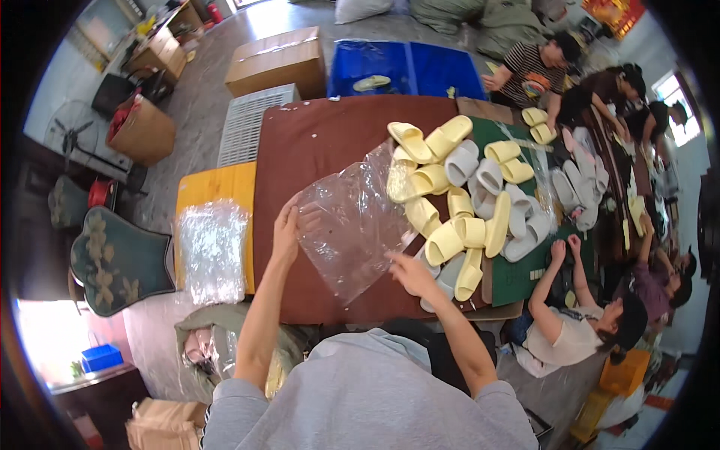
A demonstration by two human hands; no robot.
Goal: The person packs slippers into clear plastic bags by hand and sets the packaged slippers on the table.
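Observation:
A clear plastic bag is spread out above the brown table. My left hand grips its left edge, and some of the fingers show through the film. At the bag's lower right edge, my right hand pinches the film with thumb and forefinger. Close beyond that hand lies a loose heap of yellow slippers and grey slippers. The bag's upper right part reaches the heap, where a yellow slipper shows under or inside clear film; which of these I cannot tell.
A stack of clear bags lies on a yellow board at left. Blue bins and a cardboard box stand beyond the table. A co-worker sits at right; others work farther along. A chair stands left.

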